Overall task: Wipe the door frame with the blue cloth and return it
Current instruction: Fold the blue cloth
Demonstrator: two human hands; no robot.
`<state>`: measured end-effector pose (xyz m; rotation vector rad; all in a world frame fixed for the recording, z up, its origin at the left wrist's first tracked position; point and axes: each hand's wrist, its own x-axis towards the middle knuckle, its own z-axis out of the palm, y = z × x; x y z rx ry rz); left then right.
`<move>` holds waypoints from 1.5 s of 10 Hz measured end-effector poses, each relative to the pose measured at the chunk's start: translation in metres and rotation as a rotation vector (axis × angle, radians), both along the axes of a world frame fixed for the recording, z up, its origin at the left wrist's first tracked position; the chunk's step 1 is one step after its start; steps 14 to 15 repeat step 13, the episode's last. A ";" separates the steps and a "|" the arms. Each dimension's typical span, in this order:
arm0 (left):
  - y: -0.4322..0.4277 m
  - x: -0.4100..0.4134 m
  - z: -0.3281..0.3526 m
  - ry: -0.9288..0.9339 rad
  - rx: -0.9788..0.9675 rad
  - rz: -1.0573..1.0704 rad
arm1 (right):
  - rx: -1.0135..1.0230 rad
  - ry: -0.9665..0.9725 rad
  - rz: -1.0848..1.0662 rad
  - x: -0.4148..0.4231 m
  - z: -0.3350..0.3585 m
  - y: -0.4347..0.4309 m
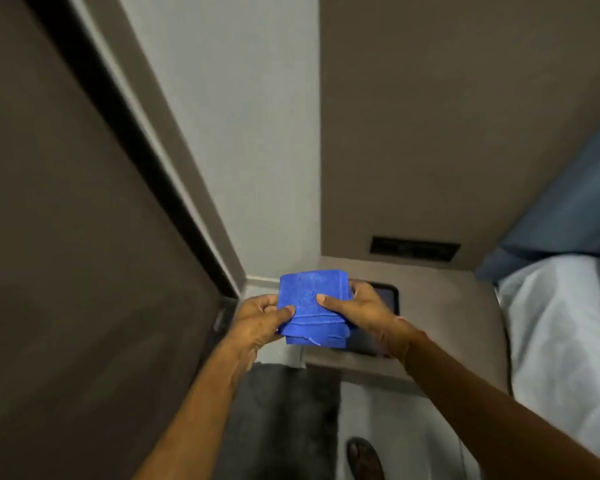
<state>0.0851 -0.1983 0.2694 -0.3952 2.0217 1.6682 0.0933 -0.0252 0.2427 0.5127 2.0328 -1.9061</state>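
Grey-brown panelling and a pale wall [229, 126] frame a narrow corner beside a bed [561, 327], where a folded blue cloth [312, 308] is held up between both hands. The left hand [260, 320] is closed on the cloth's left edge, thumb pressed on top; the right hand [364, 311] is clamped on its right edge in the same way. The cloth is held above the near-left corner of a beige tabletop [440, 306], on which a dark tablet [383, 299] is partly hidden behind the right hand. A door frame [160, 143], dark-edged, is seen running diagonally at left, and a grey mat [284, 420] is laid on the floor below.
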 end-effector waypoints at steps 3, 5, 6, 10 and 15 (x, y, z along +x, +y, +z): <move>0.141 -0.096 -0.237 -0.187 -0.100 -0.156 | 0.178 -0.263 -0.265 -0.056 -0.219 0.123; 0.182 -0.124 -0.355 -0.220 -0.214 -0.178 | 0.339 -0.340 -0.316 -0.080 -0.323 0.150; 0.194 -0.132 -0.381 -0.207 -0.261 -0.185 | 0.426 -0.374 -0.340 -0.092 -0.350 0.156; 0.205 -0.145 -0.421 -0.008 -0.527 -0.358 | 0.550 -0.457 -0.265 -0.114 -0.386 0.153; 0.188 -0.143 -0.382 0.183 -0.643 -0.386 | 0.772 -0.368 -0.215 -0.105 -0.359 0.133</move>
